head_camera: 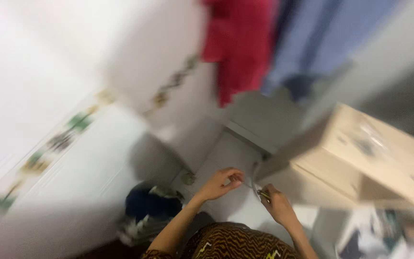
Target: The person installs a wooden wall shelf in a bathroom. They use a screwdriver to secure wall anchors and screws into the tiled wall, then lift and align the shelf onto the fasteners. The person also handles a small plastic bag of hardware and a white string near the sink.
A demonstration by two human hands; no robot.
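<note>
We see the white tiled wall (49,86) filling the frame from nine to twelve o'clock, crossed by a band of green patterned tiles. At one o'clock hang a blue garment (322,38) and, just beside it, a red garment (238,43). A pale cardboard box (365,158) sits at three o'clock, tilted, near the hands. At seven o'clock a dark bucket (152,208) holds dark cloth, low by the wall. Below centre, at six o'clock, we see the left hand (219,183) with fingers curled and pinched together on one end of a thin cord-like strand (250,184); blur keeps us from telling what it is. The right hand (278,205), just beside it at five o'clock, is closed around a small slim object (263,194) with a yellowish tip, near the strand's other end.
</note>
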